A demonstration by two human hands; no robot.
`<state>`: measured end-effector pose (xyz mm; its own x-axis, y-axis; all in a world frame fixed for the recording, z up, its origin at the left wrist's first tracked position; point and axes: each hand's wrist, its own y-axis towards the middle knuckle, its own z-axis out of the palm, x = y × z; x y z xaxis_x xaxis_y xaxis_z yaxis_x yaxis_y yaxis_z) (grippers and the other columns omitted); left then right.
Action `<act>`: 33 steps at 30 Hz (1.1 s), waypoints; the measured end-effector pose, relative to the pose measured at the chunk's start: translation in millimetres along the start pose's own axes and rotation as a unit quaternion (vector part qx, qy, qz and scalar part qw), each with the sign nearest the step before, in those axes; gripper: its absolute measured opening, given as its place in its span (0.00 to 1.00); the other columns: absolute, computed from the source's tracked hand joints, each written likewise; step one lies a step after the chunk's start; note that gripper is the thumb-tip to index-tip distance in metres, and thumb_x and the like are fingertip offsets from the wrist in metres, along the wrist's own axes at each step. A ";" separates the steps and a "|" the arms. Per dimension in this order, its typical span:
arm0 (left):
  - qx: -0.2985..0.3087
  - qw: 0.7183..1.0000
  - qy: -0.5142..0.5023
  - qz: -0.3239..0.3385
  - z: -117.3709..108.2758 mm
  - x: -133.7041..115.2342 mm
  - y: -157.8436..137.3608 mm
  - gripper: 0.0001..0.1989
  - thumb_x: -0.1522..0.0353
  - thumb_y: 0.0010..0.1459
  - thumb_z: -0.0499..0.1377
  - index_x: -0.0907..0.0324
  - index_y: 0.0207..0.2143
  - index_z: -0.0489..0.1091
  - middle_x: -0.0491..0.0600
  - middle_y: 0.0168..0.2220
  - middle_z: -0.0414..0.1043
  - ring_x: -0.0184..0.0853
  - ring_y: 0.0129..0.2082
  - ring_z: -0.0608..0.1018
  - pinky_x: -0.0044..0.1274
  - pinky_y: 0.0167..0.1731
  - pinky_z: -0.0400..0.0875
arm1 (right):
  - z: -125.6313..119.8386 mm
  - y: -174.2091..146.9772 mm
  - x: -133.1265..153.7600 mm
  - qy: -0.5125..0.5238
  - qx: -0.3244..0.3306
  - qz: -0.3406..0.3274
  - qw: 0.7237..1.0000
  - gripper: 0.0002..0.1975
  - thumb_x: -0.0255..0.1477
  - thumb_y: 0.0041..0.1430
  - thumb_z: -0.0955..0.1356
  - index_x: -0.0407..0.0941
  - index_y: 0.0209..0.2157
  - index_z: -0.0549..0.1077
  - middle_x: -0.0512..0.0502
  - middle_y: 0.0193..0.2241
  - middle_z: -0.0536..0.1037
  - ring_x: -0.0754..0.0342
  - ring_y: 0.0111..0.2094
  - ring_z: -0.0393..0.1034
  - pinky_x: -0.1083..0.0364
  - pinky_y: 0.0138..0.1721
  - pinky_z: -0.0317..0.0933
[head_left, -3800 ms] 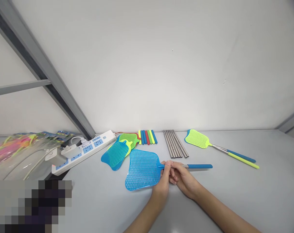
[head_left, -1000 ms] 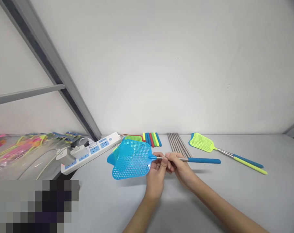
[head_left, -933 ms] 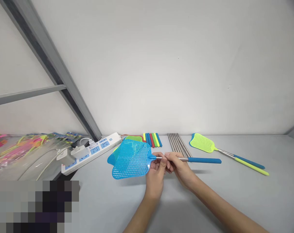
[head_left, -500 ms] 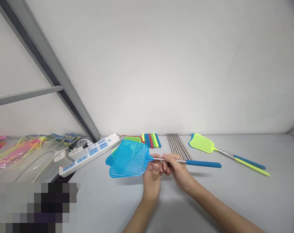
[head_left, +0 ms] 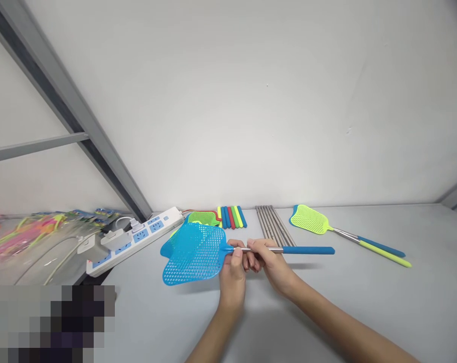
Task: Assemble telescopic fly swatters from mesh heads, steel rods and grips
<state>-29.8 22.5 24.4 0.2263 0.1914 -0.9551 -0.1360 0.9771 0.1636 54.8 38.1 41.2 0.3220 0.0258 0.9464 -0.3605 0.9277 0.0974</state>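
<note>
Held above the table is a blue fly swatter (head_left: pixel 200 259) with a perforated head, a thin metal rod and a blue grip at its right end. My left hand (head_left: pixel 233 282) is closed on the rod close to the head, thumb pressed on top. Just to the right, my right hand (head_left: pixel 271 264) pinches the same rod between thumb and fingers. Behind the held head, another blue swatter head and a green swatter head (head_left: pixel 201 218) lie partly covered on the table.
Colored grip sleeves (head_left: pixel 231 218) and several metal rods (head_left: pixel 271 224) lie along the wall. At right rests a yellow-green swatter (head_left: pixel 309 220) over a blue one. A white power strip (head_left: pixel 137 242) with plugs is at left, beside plastic-wrapped goods (head_left: pixel 43 242). A metal frame post (head_left: pixel 80 121) rises there.
The swatter has turned slightly, its head dipping and its grip end lifting. My left thumb has come down onto the rod. The whole view has shifted a little.
</note>
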 end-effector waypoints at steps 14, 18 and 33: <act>0.001 0.998 0.000 -0.065 0.5 -0.7 0.8 0.22 0.58 0.52 0.47 0.59 0.11 0.54 0.44 0.12 0.59 0.28 0.18 0.66 0.19 0.19 0.57 | 0.2 -1.8 0.8 -0.013 0.001 0.042 0.999 0.20 0.34 0.51 0.59 0.42 0.10 0.61 0.51 0.11 0.63 0.60 0.16 0.55 0.59 0.19 0.44; -0.017 0.998 -0.016 -0.065 -2.8 3.5 2.5 0.22 0.57 0.51 0.47 0.59 0.11 0.54 0.42 0.11 0.55 0.27 0.16 0.63 0.20 0.19 0.58 | 2.2 -0.2 3.2 0.013 0.006 0.062 0.998 0.19 0.34 0.50 0.61 0.42 0.09 0.58 0.52 0.11 0.60 0.60 0.18 0.56 0.59 0.19 0.44; -0.019 0.998 0.045 -0.045 -9.1 -3.5 7.2 0.21 0.57 0.52 0.46 0.58 0.12 0.47 0.40 0.13 0.48 0.26 0.16 0.56 0.21 0.22 0.55 | 2.0 1.1 8.6 0.067 -0.021 0.083 0.994 0.17 0.30 0.49 0.61 0.42 0.10 0.58 0.56 0.09 0.52 0.64 0.13 0.44 0.59 0.16 0.41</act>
<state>-40.4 27.9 26.7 0.1519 0.0929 -0.9840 -0.1555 0.9854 0.0690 55.5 38.6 50.0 0.3764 0.2262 0.8984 -0.3819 0.9214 -0.0719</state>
